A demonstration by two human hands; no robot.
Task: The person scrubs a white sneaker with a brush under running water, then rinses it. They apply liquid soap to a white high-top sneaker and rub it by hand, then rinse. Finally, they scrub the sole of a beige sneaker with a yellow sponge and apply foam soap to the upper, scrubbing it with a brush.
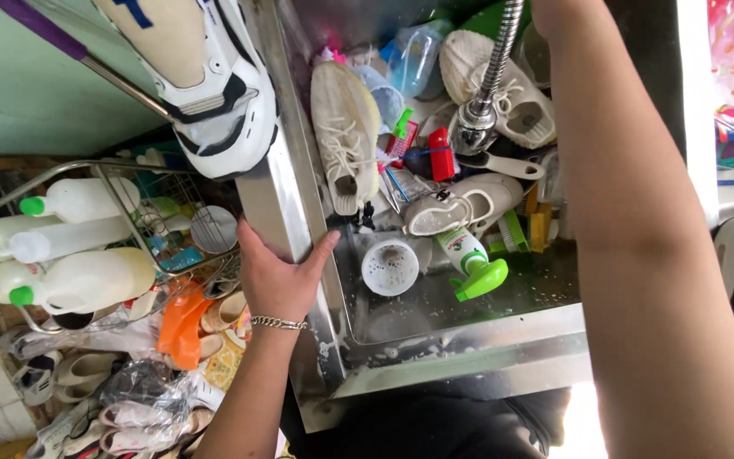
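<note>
The left hand [275,276], a chain bracelet at its wrist, grips the left rim of the shiny steel sink [290,217], thumb over the inner edge. The right hand is out of view; only its forearm shows. In the basin lie a dirty cream knit sneaker [346,127] and a white green-capped bottle [467,259]

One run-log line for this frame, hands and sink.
left hand: grips sink rim | right hand: out of view, forearm over sink | in sink: shoes, cup, spray bottle
</note>
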